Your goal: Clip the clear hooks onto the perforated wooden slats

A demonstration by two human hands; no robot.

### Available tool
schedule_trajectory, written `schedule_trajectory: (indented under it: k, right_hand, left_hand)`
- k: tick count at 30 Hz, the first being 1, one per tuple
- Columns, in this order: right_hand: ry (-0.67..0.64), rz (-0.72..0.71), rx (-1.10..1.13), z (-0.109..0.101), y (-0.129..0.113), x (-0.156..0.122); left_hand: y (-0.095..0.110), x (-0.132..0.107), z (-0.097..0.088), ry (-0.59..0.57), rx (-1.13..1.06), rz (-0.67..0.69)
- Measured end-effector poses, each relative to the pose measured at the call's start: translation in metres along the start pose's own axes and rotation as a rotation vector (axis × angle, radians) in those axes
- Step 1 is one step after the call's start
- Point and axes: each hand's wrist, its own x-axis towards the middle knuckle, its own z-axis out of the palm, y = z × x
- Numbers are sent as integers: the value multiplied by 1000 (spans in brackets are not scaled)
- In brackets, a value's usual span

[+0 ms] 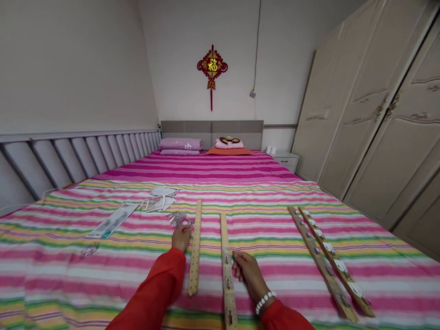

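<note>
My left hand (pixel 181 237), fingers curled together, is at the near edge of a small pile of clear hooks (pixel 176 218); what its fingertips hold, if anything, is hidden. Just right of it lies a wooden strip (pixel 195 256) with rows of small holes. A second wooden strip (pixel 224 233) carries several clear pieces with metal hooks on its nearer half. Beside its right edge, my right hand (pixel 248 271) has thumb and forefinger pinched; anything between them is too small to make out.
Two more strips lie at right: one with metal hooks (pixel 318 256), one with white round pieces (pixel 328 248). Packets (pixel 160 200), a long hook package (pixel 115 221) and a clear loop-like item (pixel 90 250) lie at left on the striped bedsheet (pixel 261 215). A railing (pixel 82 156) borders the bed.
</note>
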Motion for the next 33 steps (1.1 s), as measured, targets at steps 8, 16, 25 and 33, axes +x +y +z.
schedule_trajectory:
  k: [8,16,25,33]
  right_hand:
    - [4,-1,23,0,0,1]
    - [-8,25,40,-1,-2,1]
    - [-17,11,41,-1,-3,1]
    - [-8,20,40,-1,-2,3]
  left_hand:
    - [-4,26,11,67,192,-25]
    - [-6,23,11,91,239,-11]
    - [-11,2,-11,194,58,34]
    - [-10,-13,-31,303,-202,324]
